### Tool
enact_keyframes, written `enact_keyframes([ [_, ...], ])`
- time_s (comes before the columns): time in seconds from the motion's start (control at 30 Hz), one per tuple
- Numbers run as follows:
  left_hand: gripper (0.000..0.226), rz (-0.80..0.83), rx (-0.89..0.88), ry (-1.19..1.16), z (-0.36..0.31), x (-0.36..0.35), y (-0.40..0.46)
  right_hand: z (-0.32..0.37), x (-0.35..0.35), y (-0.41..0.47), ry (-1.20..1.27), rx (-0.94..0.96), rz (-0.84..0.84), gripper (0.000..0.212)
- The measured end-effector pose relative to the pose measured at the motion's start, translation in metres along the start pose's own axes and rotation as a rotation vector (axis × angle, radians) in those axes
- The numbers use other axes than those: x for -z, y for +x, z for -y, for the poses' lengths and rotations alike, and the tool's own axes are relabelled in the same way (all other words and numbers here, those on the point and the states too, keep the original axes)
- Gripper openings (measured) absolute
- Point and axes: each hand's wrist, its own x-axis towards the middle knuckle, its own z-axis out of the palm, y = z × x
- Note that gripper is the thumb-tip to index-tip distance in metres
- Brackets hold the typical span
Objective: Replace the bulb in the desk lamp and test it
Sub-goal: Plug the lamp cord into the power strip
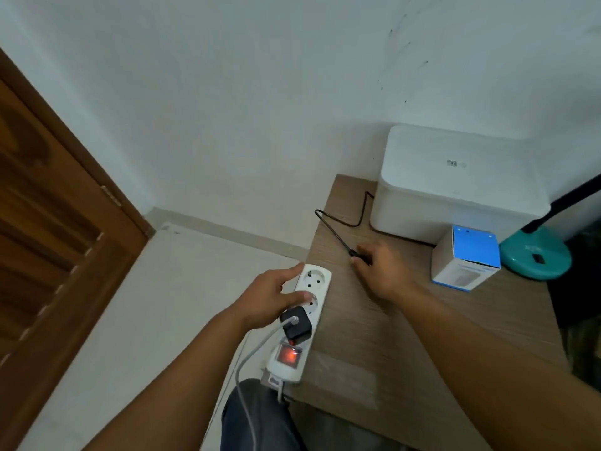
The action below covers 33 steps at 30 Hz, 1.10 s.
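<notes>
Our left grip (273, 297) clamps the strip (317, 278), right grip (383, 268) pinches the plug (354, 253); we should push it in squarely.

wooden table (406, 336): power strip (320, 281), black cord (335, 234), white box (455, 190), blue carton (465, 265), lamp base (536, 258).

From where I stood, the tabletop (406, 336) carried one white power strip (320, 281) with three sockets and one lit red switch (287, 354), one black charger (296, 323), one black cord (335, 234), one large white box (455, 180), one small blue-and-white carton (468, 262) and one teal desk lamp (533, 255). Two hands were out: the left hand (273, 297) and the right hand (383, 268).
</notes>
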Motion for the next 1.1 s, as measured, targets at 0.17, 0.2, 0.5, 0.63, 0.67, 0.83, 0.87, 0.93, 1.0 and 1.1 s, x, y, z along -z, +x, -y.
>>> enact_keyframes([
  [0.17, 0.050, -0.057, -0.001, -0.171, 0.008, -0.013, -0.002, -0.002, -0.002, 0.010, -0.027, 0.021, 0.006, 0.031],
  [0.2, 0.048, -0.063, -0.001, -0.206, 0.009, -0.016, -0.003, -0.002, -0.002, 0.011, -0.028, 0.025, 0.009, 0.029],
  [0.5, 0.053, -0.068, 0.036, -0.380, 0.012, -0.025, -0.004, 0.005, 0.000, 0.013, -0.011, 0.046, 0.007, 0.009],
  [0.63, 0.054, -0.068, 0.041, -0.406, 0.010, -0.025, -0.006, 0.010, 0.003, 0.005, 0.188, 0.039, 0.065, 0.024],
  [0.67, 0.054, -0.069, 0.042, -0.406, 0.009, -0.025, -0.006, 0.010, 0.003, 0.003, 0.227, 0.043, 0.070, 0.024],
  [0.83, 0.054, -0.071, 0.044, -0.415, 0.007, -0.025, -0.008, 0.013, 0.004, -0.007, 0.351, 0.085, 0.026, 0.025],
  [0.87, 0.055, -0.069, 0.042, -0.416, 0.006, -0.025, -0.008, 0.014, 0.004, -0.009, 0.381, 0.095, 0.013, 0.024],
  [0.93, 0.054, -0.070, 0.041, -0.425, 0.005, -0.024, -0.009, 0.017, 0.004, -0.013, 0.440, 0.131, -0.007, 0.021],
  [1.0, 0.053, -0.069, 0.034, -0.434, 0.005, -0.024, -0.009, 0.021, 0.004, -0.017, 0.470, 0.170, -0.021, 0.019],
  [1.1, 0.050, -0.068, 0.020, -0.458, 0.003, -0.024, -0.011, 0.027, 0.002, -0.022, 0.506, 0.200, -0.024, 0.020],
])
